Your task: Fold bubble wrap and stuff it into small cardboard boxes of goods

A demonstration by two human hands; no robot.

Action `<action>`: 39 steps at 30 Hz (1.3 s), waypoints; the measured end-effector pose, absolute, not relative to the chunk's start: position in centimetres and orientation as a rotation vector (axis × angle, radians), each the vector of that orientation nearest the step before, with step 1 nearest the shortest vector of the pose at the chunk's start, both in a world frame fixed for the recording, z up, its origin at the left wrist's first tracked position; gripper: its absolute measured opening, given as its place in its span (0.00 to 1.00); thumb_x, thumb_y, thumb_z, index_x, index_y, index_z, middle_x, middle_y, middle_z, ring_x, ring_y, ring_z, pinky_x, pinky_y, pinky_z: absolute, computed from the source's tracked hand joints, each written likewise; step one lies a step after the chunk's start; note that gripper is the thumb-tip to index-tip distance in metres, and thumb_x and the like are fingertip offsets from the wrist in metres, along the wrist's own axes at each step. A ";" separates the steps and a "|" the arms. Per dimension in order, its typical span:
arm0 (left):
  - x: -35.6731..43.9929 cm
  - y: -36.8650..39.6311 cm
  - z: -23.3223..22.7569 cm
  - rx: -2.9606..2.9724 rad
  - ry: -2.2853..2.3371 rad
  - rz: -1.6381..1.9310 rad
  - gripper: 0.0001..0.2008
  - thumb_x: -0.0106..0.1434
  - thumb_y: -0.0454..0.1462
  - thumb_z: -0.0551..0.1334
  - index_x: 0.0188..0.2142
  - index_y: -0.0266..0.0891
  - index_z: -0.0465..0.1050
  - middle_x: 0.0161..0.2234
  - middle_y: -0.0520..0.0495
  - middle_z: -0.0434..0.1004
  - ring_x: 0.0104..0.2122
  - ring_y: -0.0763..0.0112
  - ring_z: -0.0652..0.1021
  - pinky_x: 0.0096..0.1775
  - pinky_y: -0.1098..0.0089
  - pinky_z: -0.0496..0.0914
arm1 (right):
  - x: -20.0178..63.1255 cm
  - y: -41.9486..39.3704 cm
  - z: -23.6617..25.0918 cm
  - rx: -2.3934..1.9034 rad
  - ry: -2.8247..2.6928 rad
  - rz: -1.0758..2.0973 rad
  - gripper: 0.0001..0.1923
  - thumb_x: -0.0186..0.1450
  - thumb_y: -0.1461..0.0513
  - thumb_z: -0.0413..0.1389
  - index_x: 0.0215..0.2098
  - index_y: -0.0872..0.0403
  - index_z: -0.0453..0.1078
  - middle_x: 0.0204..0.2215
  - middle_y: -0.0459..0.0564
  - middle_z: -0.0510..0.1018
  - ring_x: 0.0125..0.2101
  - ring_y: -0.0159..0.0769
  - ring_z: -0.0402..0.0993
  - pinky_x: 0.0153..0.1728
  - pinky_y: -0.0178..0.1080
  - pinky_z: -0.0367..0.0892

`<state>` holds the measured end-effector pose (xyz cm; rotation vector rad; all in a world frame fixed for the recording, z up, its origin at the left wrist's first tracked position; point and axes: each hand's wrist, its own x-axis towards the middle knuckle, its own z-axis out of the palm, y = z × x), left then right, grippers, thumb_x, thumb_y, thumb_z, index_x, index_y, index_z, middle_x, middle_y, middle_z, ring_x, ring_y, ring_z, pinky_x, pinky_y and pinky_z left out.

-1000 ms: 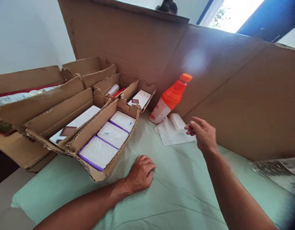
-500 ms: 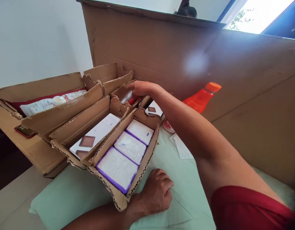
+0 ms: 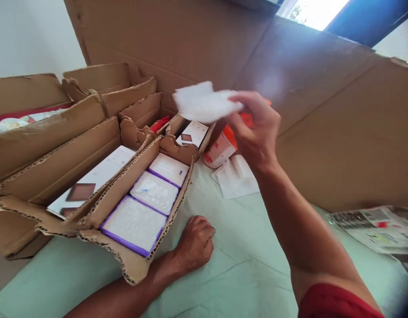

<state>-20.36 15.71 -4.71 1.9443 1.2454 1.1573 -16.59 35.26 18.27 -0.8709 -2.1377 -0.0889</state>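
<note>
My right hand (image 3: 253, 121) is raised over the right side of the boxes. Its thumb and fingers pinch a white, partly see-through packet (image 3: 207, 104), blurred by motion. My left hand (image 3: 194, 245) rests as a closed fist on the pale green cloth (image 3: 253, 265), with nothing visible in it. Beside it stands a cardboard tray (image 3: 172, 229) holding three white wrapped blocks (image 3: 154, 190) edged in purple. Behind the packet, a small cardboard compartment (image 3: 141, 112) holds a red item (image 3: 160, 123). Another compartment holds a white printed card (image 3: 192, 134).
An orange-and-white bottle (image 3: 220, 150) lies partly behind my right hand, near white paper pieces (image 3: 237, 179). More cardboard trays (image 3: 54, 132) stand at left, one with a long white printed card (image 3: 94, 179). A tall cardboard wall (image 3: 190, 48) closes the back. Printed plastic packaging (image 3: 376, 227) lies at right.
My right hand has come up out of the small compartment and moved right, now carrying the white packet. The view has turned right. My left fist stays beside the tray.
</note>
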 end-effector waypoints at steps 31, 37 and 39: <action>-20.3 16.2 -4.6 2.059 1.302 0.988 0.11 0.54 0.28 0.59 0.37 0.37 0.75 0.37 0.42 0.79 0.43 0.60 0.74 0.48 0.60 0.68 | -31.6 31.0 20.9 -0.481 -3.050 0.169 0.15 0.66 0.67 0.54 0.47 0.52 0.78 0.43 0.48 0.84 0.44 0.38 0.79 0.45 0.37 0.69; -20.2 16.6 -5.0 2.060 1.263 1.011 0.09 0.54 0.28 0.60 0.35 0.38 0.75 0.34 0.43 0.78 0.42 0.59 0.74 0.47 0.59 0.68 | -37.9 31.4 19.6 -0.643 -3.517 -0.302 0.18 0.61 0.71 0.56 0.48 0.57 0.79 0.43 0.57 0.84 0.45 0.46 0.80 0.39 0.38 0.70; -20.1 16.7 -5.1 2.060 1.251 1.011 0.09 0.53 0.29 0.61 0.34 0.37 0.75 0.34 0.42 0.78 0.41 0.59 0.74 0.46 0.58 0.67 | -38.7 31.6 19.6 -0.612 -3.614 -0.274 0.19 0.60 0.72 0.57 0.48 0.57 0.79 0.36 0.52 0.85 0.38 0.43 0.82 0.37 0.37 0.70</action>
